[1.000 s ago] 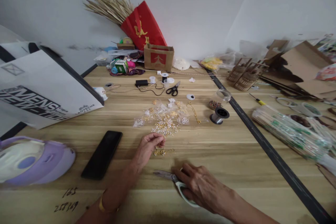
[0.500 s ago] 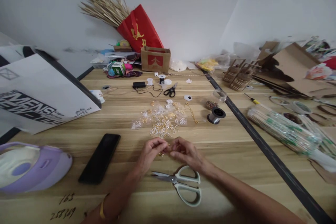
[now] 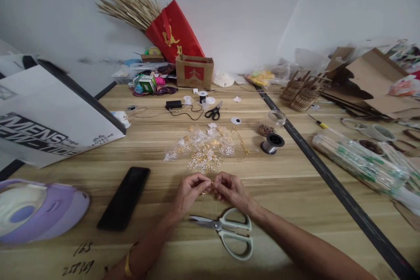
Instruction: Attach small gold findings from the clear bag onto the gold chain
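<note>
My left hand [image 3: 188, 192] and my right hand [image 3: 231, 190] meet fingertip to fingertip over the wooden table [image 3: 295, 192]. Both pinch a small gold piece [image 3: 211, 185] between them, with a bit of gold chain hanging below. Just beyond the hands lies a heap of gold and silver findings [image 3: 205, 148] among small clear bags. White-handled scissors [image 3: 229, 229] lie open on the table right under my right wrist. A gold bangle shows on my left forearm.
A black phone [image 3: 124, 197] lies left of my hands, a purple device [image 3: 36, 210] at the far left. A wire spool [image 3: 271, 143], bead jar [image 3: 277, 118] and black scissors [image 3: 213, 112] sit beyond. A white paper bag [image 3: 49, 118] leans left; bagged sticks [image 3: 357, 162] lie right.
My right hand let go of the white-handled scissors and moved up to meet my left hand. Both now pinch the gold piece together.
</note>
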Available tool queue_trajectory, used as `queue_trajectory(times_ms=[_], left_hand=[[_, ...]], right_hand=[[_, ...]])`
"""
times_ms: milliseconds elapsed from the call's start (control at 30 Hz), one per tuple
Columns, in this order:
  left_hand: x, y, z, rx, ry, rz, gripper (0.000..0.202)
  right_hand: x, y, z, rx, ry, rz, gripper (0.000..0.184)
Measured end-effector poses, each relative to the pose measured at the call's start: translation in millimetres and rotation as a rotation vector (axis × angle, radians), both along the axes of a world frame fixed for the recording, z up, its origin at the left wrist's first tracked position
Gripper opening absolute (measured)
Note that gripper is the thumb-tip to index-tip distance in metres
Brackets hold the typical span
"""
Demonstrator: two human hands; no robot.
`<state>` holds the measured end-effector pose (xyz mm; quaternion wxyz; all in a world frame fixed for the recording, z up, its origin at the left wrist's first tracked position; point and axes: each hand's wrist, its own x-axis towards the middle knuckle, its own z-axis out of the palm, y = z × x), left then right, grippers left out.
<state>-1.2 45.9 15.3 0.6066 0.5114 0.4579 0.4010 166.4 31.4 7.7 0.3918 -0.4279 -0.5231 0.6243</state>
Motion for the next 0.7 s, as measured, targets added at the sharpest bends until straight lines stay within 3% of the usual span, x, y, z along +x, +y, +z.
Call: queue_trajectory(times_ms=[700], left_hand=[[3.0, -1.1, 2.8, -0.020, 0.005, 0.019, 0.014]], right_hand=[[-0.7, -0.2, -3.3, -0.042, 0.061, 0.008, 0.041]])
